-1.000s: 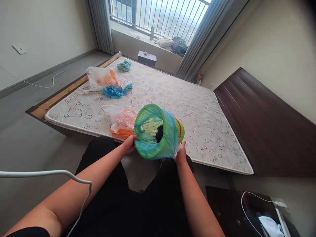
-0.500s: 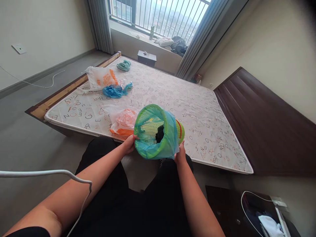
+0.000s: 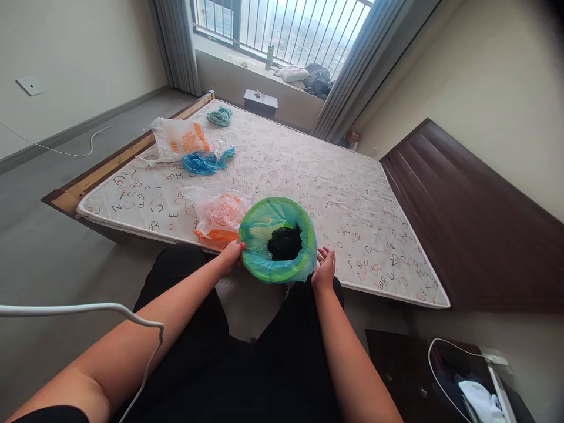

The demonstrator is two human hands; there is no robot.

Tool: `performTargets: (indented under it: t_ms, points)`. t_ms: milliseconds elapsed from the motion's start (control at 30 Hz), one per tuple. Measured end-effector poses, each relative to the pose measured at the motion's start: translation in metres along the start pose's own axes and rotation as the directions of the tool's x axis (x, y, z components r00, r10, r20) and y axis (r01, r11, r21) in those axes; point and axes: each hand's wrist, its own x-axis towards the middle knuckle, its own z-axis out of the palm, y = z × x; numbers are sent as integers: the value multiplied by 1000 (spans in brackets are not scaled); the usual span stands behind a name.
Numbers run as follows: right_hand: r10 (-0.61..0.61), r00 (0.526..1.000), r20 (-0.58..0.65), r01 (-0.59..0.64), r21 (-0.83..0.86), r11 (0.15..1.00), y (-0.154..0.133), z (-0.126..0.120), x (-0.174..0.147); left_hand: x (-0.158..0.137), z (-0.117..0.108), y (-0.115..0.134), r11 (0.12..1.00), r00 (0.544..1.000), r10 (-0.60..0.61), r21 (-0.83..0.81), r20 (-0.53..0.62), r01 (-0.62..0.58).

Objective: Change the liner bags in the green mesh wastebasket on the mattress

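A green waste bin (image 3: 268, 275) lined with a thin blue-green plastic bag (image 3: 258, 235) is held in front of my knees, its round mouth facing up toward me. Something black (image 3: 285, 242) lies inside at the bottom. My left hand (image 3: 231, 257) grips the rim at its left side, where a bit of red shows at the fingers. At the bin's lower right is my right hand (image 3: 324, 269), fingers parted and palm turned toward the liner; whether it touches the bin I cannot tell. Just left of the bin, a white and orange plastic bag (image 3: 220, 216) rests on the mattress.
The letter-printed mattress (image 3: 343, 194) spreads ahead. On it lie a blue plastic bag (image 3: 203, 163), another white and orange bag (image 3: 178, 138) and a coiled teal cloth-like thing (image 3: 219, 116). A white cable (image 3: 88, 309) crosses at left; a dark nightstand (image 3: 396, 364) stands at lower right.
The bin has tipped from lying sideways to more upright, so its side is hidden and the black contents show more fully. My right hand's fingers have come apart beside it.
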Motion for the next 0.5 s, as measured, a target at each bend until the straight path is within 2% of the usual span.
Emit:
performTargets:
  t_ms: [100, 267, 333, 433, 500]
  points:
    - [-110, 994, 26, 111, -35, 993, -7, 0, -7, 1, -1, -3, 988, 995, -43, 144, -91, 56]
    - [-174, 969, 177, 179, -13, 984, -10, 0, -15, -2, 2, -1, 978, 996, -30, 205, -90, 48]
    - [-162, 952, 261, 164, 16, 986, -9, 0, -16, -3, 3, 0, 973, 997, -21, 229, -80, 38]
    - [-80, 911, 405, 61, 61, 996, -9, 1, -19, -4, 5, 1, 966, 997, -28, 253, -76, 46]
    - [-58, 895, 442, 30, 70, 997, -10, 3, -20, -5, 5, 1, 967, 996, -32, 248, -82, 51]
